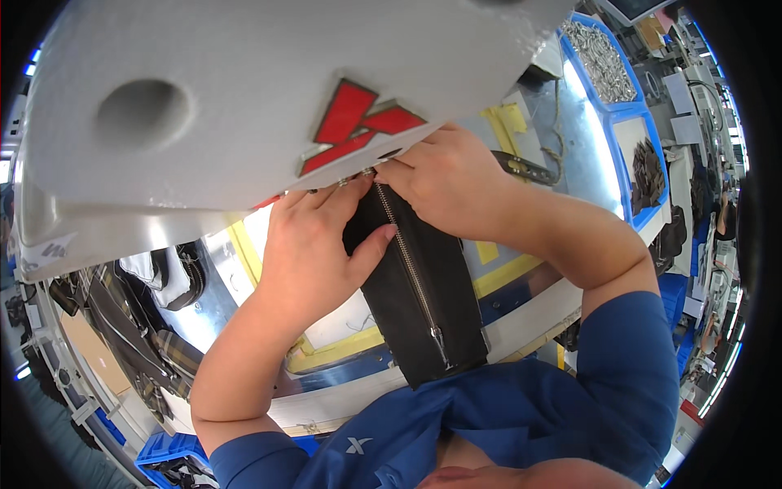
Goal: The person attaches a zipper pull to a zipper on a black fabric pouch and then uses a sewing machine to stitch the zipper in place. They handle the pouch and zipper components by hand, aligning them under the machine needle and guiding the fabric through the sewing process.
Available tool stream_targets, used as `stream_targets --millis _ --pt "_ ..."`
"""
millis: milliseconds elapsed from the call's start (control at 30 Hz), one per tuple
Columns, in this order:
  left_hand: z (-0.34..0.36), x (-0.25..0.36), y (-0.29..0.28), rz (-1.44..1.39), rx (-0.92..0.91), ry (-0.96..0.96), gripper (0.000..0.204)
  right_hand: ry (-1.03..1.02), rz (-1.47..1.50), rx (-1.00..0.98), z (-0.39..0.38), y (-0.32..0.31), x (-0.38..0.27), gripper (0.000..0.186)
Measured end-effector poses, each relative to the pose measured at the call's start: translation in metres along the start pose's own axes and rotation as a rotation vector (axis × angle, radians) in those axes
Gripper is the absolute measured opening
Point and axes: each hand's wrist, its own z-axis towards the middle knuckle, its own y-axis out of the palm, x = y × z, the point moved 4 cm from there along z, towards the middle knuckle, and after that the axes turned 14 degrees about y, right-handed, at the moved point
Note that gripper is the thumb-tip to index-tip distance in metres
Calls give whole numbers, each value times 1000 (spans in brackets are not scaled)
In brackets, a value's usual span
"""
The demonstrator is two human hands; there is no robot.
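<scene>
A long black fabric piece (456, 297) runs from beneath a grey sewing machine head (236, 73) toward my chest. Down its length lies a metal-toothed zipper (413, 273), with its slider (438, 336) near the end closest to me. My left hand (305, 244) rests flat on the fabric's left side, its thumb stretched to the zipper teeth. On the other side of the zipper, my right hand (456, 183) grips the far part of the fabric with bent fingers. The machine head hides the fabric's far end and some of my fingertips.
Blue bins at the upper right hold small metal parts (601, 61) and dark pieces (648, 175). A dark tool (525, 167) with a cord lies past my right wrist. Yellow tape (346, 349) marks the worktable. Dark garments (122, 318) are at left, above a blue crate (167, 448).
</scene>
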Motion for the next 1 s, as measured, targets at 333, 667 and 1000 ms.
stream_targets --millis 333,667,1000 --pt "6 3 1 -60 -43 -88 56 62 34 -171 -2 -2 5 18" --pt "-1 8 3 69 -47 -27 62 29 4 -252 -2 -3 -1 30" --pt "-3 17 11 374 -64 154 71 -30 -81 -158 -17 -4 -8 41"
